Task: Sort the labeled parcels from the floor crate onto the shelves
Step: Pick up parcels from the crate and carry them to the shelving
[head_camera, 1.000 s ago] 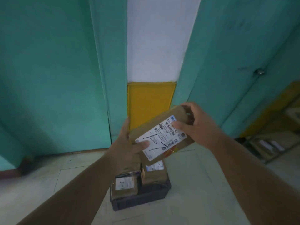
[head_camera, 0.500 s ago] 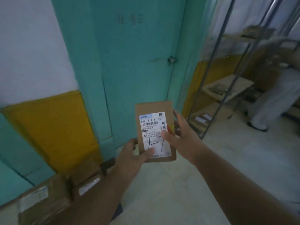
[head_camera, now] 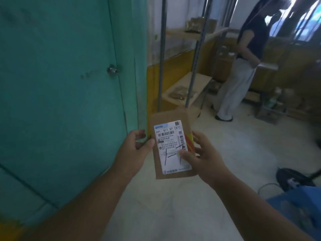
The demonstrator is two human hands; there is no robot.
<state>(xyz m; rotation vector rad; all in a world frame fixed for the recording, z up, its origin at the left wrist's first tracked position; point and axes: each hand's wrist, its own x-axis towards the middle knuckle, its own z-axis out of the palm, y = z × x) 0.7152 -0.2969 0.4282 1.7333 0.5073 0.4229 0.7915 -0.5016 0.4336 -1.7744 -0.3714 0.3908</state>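
Observation:
A flat brown cardboard parcel (head_camera: 171,117) with a white shipping label and black pen strokes is held upright in front of me. My left hand (head_camera: 133,150) grips its left edge, thumb on the front. On the parcel's right side my right hand (head_camera: 205,157) holds it, thumb pressed on the label. Beyond the parcel stands a metal-framed shelf unit (head_camera: 189,87) with wooden boards; a brown parcel (head_camera: 180,92) lies on its lower board and more parcels (head_camera: 196,25) sit on the upper one. The floor crate is out of view.
A teal door (head_camera: 60,84) with a round knob (head_camera: 112,70) fills the left. A person (head_camera: 241,70) in a dark top and light trousers stands by the shelves at the right. A black fan base (head_camera: 293,178) and a blue item (head_camera: 300,211) lie on the floor at right.
The view has swung right, away from the crate and the yellow wall, toward the shelves. The parcel turned from tilted to upright and stays in both hands.

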